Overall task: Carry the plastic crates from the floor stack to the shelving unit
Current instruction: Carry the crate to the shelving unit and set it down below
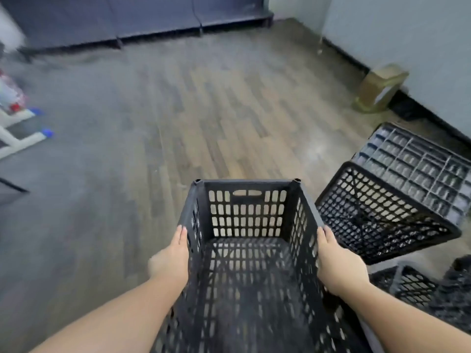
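Note:
A black plastic crate (246, 215) with slotted walls is held in front of me above the floor, its open top facing up. My left hand (173, 258) presses flat against its left wall and my right hand (336, 263) against its right wall. To the right a second black crate (392, 192) lies tipped on its side, its gridded base facing up. More black crates (418, 289) sit low at the right edge, partly cut off. A dark shelving unit (142, 19) runs along the far wall.
Wood-look floor (204, 103) stretches ahead to the shelving. An olive stool (379, 87) stands against the right wall. A white frame with blue feet (28, 133) and blurred red and white items sit at the left edge.

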